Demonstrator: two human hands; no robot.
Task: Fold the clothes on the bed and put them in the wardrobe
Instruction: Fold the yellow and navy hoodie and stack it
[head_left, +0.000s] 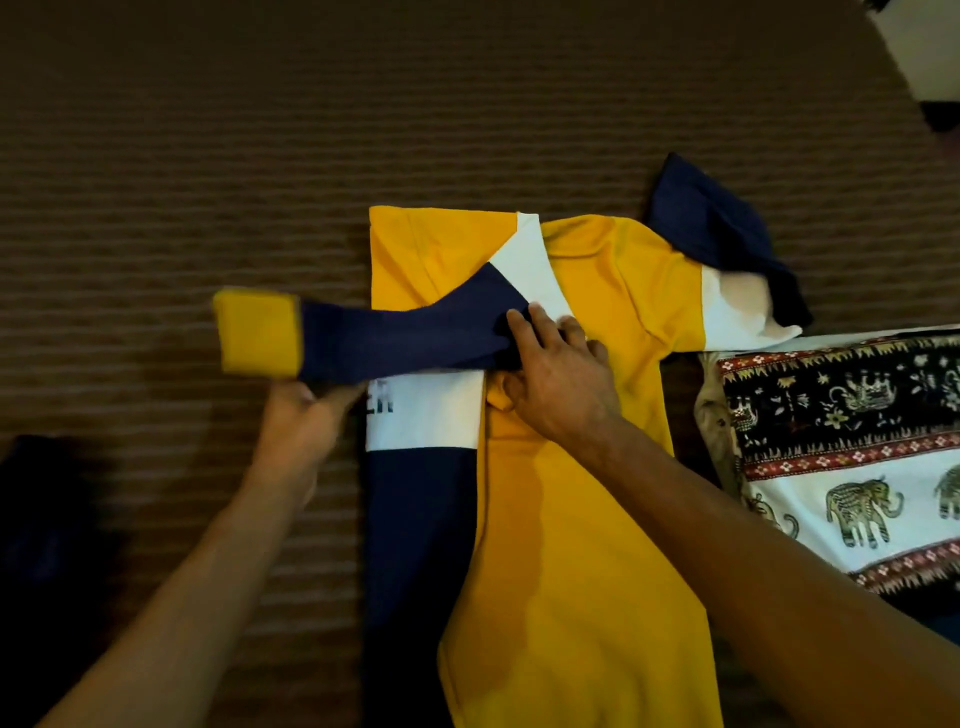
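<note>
While the yellow shirt (561, 519) lies flat on the bed (208, 156), I pin its chest with my right hand (558, 379), fingers flat, and pinch the navy sleeve (395, 338) in my left hand (298, 415); next, I judge, that sleeve folds across.

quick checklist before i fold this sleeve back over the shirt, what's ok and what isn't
1. Left hand grips the sleeve near its yellow cuff: ok.
2. Right hand presses the fold point on the shirt: ok.
3. Sleeve pulled straight, no twist: ok.
4. Left side of the body already folded in: ok.
5. Other sleeve folded in: not ok, it sticks out to the right.
6. Elephant cloth clear of the shirt: not ok, the shirt's white edge overlaps it.
</note>
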